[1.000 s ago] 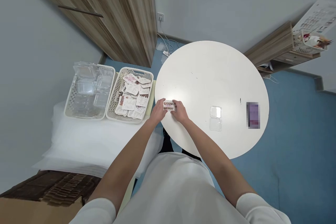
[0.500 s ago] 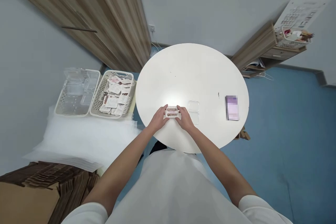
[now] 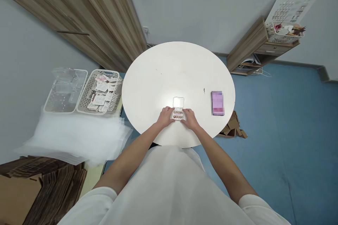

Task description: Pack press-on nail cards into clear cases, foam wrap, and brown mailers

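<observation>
A white card of press-on nails (image 3: 177, 114), with two rows of small brown glossy pieces, lies over the near half of a clear plastic box. That box's raised, see-through lid (image 3: 178, 102) opens away from me on the table. My left hand (image 3: 166, 117) grips the card's left edge between thumb and fingers. At the opposite edge, my right hand (image 3: 190, 119) pinches it the same way. Whether the card rests fully inside the box is too small to tell.
The round white table (image 3: 169, 74) carries a purple pack (image 3: 217, 103) at its right. To the left stand a basket of cards (image 3: 100, 93) and a basket of clear boxes (image 3: 66, 89), beside white foam sheets (image 3: 79, 133). Cardboard (image 3: 232, 126) lies beneath the table's right edge.
Both hands have carried the card rightward onto the open clear box, which earlier lay apart to the right. The camera view has shifted, so the table sits farther left.
</observation>
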`<action>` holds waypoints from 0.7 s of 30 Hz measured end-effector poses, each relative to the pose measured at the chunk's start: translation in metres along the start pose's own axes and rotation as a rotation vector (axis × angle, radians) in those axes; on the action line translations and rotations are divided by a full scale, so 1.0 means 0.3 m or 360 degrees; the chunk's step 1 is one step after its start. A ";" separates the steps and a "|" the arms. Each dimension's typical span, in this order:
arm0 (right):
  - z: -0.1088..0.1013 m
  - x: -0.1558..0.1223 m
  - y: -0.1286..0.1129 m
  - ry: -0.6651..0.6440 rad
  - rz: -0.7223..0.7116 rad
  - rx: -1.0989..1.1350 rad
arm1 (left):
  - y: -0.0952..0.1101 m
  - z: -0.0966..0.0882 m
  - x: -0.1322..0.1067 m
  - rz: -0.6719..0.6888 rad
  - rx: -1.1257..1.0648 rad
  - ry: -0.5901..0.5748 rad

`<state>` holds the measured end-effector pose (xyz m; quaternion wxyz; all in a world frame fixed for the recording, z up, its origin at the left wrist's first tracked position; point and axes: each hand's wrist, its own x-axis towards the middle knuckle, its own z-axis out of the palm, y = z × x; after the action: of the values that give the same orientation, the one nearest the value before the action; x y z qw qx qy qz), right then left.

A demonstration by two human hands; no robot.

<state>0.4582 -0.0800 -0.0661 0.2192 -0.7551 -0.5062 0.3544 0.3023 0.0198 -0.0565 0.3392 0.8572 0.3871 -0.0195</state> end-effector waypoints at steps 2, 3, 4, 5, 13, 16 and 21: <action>0.002 0.014 0.011 -0.0016 0.0018 -0.0003 | 0.005 0.011 0.011 -0.0054 0.0028 -0.0020; 0.004 0.019 0.015 -0.0028 0.0023 -0.0003 | 0.006 0.016 0.014 -0.0076 0.0034 -0.0027; 0.006 0.024 0.018 -0.0041 0.0026 -0.0005 | 0.005 0.020 0.016 -0.0095 0.0035 -0.0034; 0.008 0.028 0.020 -0.0054 0.0026 -0.0009 | 0.004 0.023 0.018 -0.0112 0.0032 -0.0039; 0.010 0.040 0.024 -0.0089 0.0024 -0.0085 | -0.018 0.044 0.027 -0.0103 -0.0098 -0.0063; 0.011 0.039 0.023 -0.0090 0.0022 -0.0107 | -0.023 0.053 0.024 -0.0094 -0.0128 -0.0048; 0.016 0.039 0.022 -0.0081 0.0028 -0.0156 | -0.021 0.061 0.014 -0.0095 -0.0156 -0.0050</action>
<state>0.4615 -0.0719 -0.0774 0.1660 -0.7600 -0.5217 0.3502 0.3051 0.0146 -0.0753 0.3859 0.8272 0.4077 -0.0241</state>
